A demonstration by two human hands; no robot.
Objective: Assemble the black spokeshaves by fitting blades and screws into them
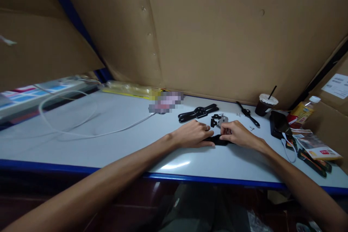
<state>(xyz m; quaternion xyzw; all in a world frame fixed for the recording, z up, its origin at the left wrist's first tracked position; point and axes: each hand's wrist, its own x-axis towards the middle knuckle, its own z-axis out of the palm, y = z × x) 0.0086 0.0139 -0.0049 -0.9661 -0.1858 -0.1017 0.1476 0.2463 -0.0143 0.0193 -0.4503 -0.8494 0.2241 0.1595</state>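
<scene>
The left hand's (193, 134) fingers grasp a black tool (218, 140) on the counter (122, 152). The right hand's (237, 133) fingers curl against it; whether they grip it, I cannot tell. A metal plate (223, 120) lies just beyond them.

Left arm (116, 172): bare, extended; left hand (192, 134) palm down, loosely gripping. Right arm (296, 174): bare, angled inward; right hand (238, 133) curled, near the left.
</scene>
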